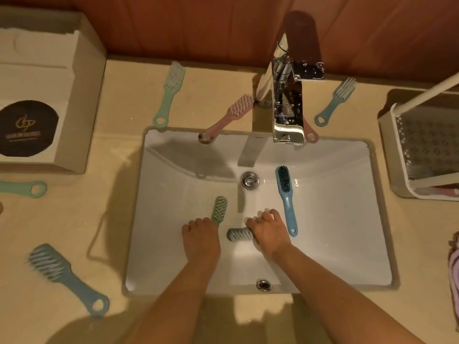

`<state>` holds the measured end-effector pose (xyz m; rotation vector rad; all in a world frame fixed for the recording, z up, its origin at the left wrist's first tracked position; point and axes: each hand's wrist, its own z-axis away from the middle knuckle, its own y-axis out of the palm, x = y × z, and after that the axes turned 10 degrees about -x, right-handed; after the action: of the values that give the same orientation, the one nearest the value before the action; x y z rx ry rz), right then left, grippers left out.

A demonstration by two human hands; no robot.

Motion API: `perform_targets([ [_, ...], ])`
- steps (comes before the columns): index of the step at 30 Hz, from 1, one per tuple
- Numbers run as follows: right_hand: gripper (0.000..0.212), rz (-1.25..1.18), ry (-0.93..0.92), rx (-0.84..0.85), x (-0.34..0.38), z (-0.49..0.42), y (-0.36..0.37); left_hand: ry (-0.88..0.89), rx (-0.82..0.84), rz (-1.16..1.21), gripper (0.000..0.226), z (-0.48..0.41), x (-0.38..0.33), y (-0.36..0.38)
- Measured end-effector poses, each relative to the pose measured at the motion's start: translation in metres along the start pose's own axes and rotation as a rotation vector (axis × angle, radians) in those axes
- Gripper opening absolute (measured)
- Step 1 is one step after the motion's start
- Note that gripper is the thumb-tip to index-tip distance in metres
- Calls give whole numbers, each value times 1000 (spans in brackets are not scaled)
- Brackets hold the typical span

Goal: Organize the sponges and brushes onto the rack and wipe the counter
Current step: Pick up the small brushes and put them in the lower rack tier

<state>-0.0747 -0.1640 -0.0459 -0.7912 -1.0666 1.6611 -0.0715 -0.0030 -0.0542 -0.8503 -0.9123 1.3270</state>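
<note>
Fingers (pixel 196 223) of the left hand (pixel 201 240) clasp a green brush (pixel 219 209), the right hand (pixel 269 232) a grey brush (pixel 239 235).

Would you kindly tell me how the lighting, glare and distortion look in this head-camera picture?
Head view: warm, dim light; glare on the chrome faucet; its shadow falls on the wall behind; wide-angle bending curves the sink rim.

Dim, warm yellow light; the chrome faucet (pixel 288 112) glares, soft shadows lie across the surface (pixel 111 219) by the sink's (pixel 335 219) left edge, and straight lines bow and soften toward the corners.
</note>
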Motion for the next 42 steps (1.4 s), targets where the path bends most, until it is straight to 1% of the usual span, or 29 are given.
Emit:
perform_targets([
  [2,30,-4,19,16,0,10,-2,34,-3,16,19,2,0,1],
  [4,26,-78,108,4,0,19,-7,33,-21,64,14,2,2,-6],
  [6,22,-217,215,-33,1,27,-14,82,-74,63,21,3,7,-11],
  [7,21,-313,267,-48,1,30,-15,98,-21,80,21,4,9,-13],
  [9,24,-498,358,-61,3,37,-22,123,15,140,23,4,11,-15],
  [10,25,-588,389,-64,3,39,-26,109,51,221,21,3,11,-19],
  [12,31,-774,459,-81,4,43,-31,21,112,444,10,2,12,-26],
  [14,35,-949,569,-100,4,47,-39,-66,221,722,5,5,12,-35],
  [15,35,-1038,627,-102,4,50,-45,-137,277,900,3,9,10,-39],
  [18,33,-1342,790,-135,9,59,-62,-350,440,1389,7,25,4,-58],
  [20,29,-1512,857,-179,14,67,-74,-389,549,1581,14,35,1,-67],
  [21,26,-1560,874,-190,15,70,-78,-376,600,1636,17,39,0,-71],
  [24,19,-1622,909,-260,16,79,-86,-291,688,1688,15,50,-3,-83],
  [26,20,-1647,918,-338,14,82,-88,-273,710,1720,16,55,-6,-90],
  [28,24,-1689,899,-382,9,87,-91,-257,696,1731,14,60,-12,-100],
  [30,27,-1698,857,-377,3,91,-94,-239,683,1745,16,64,-17,-110],
  [33,24,-1737,826,-365,-9,97,-96,-147,718,1775,21,71,-30,-126],
  [37,19,-1797,800,-383,-37,110,-101,-41,771,1772,18,80,-57,-146],
  [42,19,-1791,860,-443,-78,133,-106,-25,822,1734,24,84,-93,-158],
])
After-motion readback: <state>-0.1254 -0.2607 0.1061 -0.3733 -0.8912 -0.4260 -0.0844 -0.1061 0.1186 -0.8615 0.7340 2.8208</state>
